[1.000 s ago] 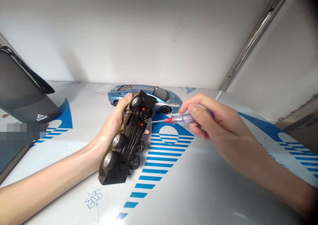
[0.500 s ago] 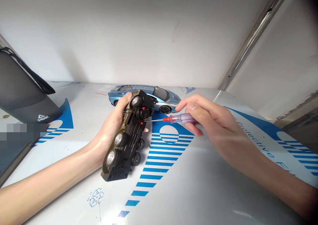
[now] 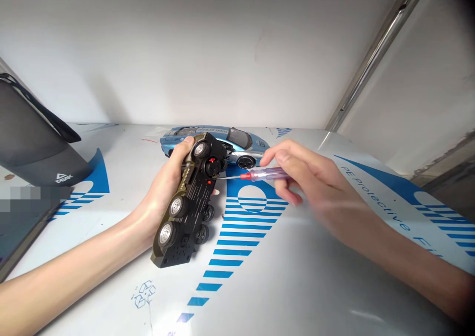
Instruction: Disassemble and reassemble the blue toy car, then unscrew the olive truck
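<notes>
A dark olive toy truck is tilted on its side, its black underside and wheels turned toward my right. Wrapped around its left flank, my left hand grips it with the thumb near the front wheel; most fingers are hidden behind the truck. My right hand pinches the clear purple handle of a screwdriver with a red collar. The thin shaft points left, and its tip is at the truck's underside beside a small red part. Whether the tip touches I cannot tell.
Behind the truck stands a blue and silver toy sports car. A dark grey bag or pouch is at the left, beside a dark flat panel. The table carries printed protective film and meets a white wall.
The view has shifted slightly. Both hands, the truck and the screwdriver hold nearly the same arrangement, with the screwdriver tip still at the underside.
</notes>
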### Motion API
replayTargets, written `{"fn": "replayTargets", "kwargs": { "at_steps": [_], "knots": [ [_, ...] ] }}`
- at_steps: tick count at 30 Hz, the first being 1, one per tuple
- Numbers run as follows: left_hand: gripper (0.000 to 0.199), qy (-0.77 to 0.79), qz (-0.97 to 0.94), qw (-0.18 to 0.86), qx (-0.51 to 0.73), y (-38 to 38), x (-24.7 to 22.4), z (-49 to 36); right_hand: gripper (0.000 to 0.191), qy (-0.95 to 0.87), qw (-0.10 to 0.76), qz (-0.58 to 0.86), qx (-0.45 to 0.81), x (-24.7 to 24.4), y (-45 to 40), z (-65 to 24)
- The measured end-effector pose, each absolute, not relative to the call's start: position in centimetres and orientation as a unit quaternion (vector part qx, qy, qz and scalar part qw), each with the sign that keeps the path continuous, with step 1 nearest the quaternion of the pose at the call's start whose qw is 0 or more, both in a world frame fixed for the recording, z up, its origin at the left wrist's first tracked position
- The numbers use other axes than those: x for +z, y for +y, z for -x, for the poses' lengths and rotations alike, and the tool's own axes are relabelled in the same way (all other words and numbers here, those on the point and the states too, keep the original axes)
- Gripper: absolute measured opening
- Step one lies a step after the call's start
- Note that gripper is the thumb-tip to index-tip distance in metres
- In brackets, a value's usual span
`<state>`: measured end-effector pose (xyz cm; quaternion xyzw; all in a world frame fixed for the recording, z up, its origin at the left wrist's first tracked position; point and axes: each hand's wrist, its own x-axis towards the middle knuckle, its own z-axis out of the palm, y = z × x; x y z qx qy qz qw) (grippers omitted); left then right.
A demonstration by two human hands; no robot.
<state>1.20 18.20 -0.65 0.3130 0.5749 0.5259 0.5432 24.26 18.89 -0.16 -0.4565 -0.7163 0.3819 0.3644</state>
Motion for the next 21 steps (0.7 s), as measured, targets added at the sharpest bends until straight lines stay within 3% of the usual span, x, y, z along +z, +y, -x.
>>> {"fn": "replayTargets", "kwargs": {
  "at_steps": [4,8,12,16,19,21],
  "knots": [
    [0.049,0.579,-0.313,0.538,0.527,18.0,-0.5,-1.3,0.013,-0.717,0.376,0.449,0.377,-0.2,19.2,-24.3],
    [0.049,0.572,-0.314,0.541,0.531,18.0,-0.6,-1.2,0.032,-0.722,0.371,0.452,0.370,-0.5,19.5,-24.4],
    [0.054,0.573,-0.320,0.542,0.525,18.2,-0.8,-0.9,0.009,-0.730,0.378,0.434,0.369,-0.6,19.4,-24.5],
    [0.048,0.549,-0.319,0.547,0.546,18.6,-1.2,-0.6,0.031,-0.727,0.382,0.444,0.358,-0.8,19.2,-24.3],
    [0.039,0.524,-0.335,0.528,0.578,18.9,-1.4,-0.4,0.006,-0.747,0.411,0.409,0.325,-0.6,18.6,-24.3],
    [0.037,0.511,-0.342,0.527,0.587,18.9,-1.6,-0.3,0.008,-0.761,0.422,0.382,0.312,-0.4,18.1,-24.3]
  ]
}}
